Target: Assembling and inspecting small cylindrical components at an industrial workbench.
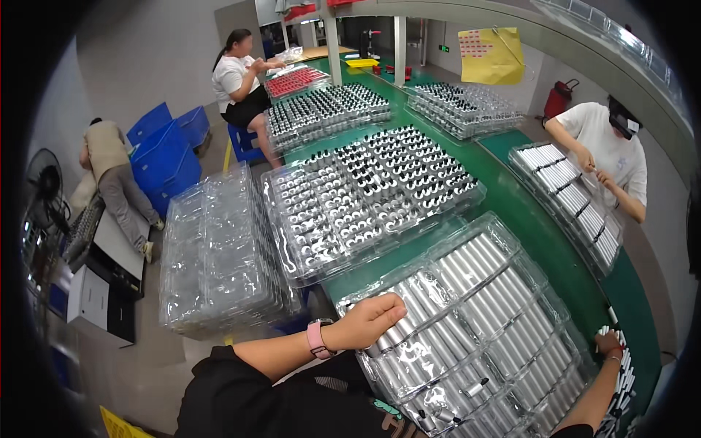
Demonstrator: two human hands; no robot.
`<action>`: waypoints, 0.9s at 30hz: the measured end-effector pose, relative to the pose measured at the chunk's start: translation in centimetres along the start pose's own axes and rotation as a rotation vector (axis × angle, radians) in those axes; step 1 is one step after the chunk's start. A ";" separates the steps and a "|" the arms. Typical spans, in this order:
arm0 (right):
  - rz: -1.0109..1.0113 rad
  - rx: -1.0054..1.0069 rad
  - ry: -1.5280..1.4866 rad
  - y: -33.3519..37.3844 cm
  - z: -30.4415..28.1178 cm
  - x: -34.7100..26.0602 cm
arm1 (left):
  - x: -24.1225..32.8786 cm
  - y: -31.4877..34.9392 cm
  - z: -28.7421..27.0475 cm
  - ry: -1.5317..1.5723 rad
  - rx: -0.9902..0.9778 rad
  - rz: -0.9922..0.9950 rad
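My left hand (369,321), with a pink-strapped watch at the wrist, is closed above the near left part of a clear plastic tray (522,252). Whatever its curled fingers hold, if anything, is hidden. Rows of silver tubes (478,274) lie side by side in the tray. A short silver piece with a black tip (476,387) rests loose near the tray's front. Off to the far right, my right hand (607,342) reaches to a heap of loose silver and white tubes (626,379) beside the tray. Its fingers are mostly hidden there.
Beyond my tray stands a tray of upright black-tipped tubes (372,190). A tall stack of clear trays (212,255) rises on the left. Across the green bench (511,197), a co-worker (602,153) handles another tube tray; a second person (241,80) sits farther back.
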State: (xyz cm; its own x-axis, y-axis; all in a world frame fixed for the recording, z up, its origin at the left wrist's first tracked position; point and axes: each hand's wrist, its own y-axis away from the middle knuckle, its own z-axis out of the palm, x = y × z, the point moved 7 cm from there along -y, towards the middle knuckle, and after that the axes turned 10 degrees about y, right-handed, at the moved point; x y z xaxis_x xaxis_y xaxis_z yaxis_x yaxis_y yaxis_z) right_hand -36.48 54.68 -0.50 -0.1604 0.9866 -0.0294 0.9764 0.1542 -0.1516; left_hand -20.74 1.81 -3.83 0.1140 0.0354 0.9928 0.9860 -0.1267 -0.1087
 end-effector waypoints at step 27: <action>-0.468 -0.008 0.356 23.2 -5.9 -22.6 | -0.9 0.4 -2.0 0.437 0.111 -0.156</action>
State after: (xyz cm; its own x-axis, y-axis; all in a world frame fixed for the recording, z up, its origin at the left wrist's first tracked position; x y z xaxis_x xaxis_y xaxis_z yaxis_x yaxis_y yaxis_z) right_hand -9.30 36.27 2.44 -0.5173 0.7705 0.3725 0.8147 0.5766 -0.0614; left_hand -20.73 -0.26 -4.69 -0.0750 -0.3775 0.9230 0.9970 -0.0458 0.0623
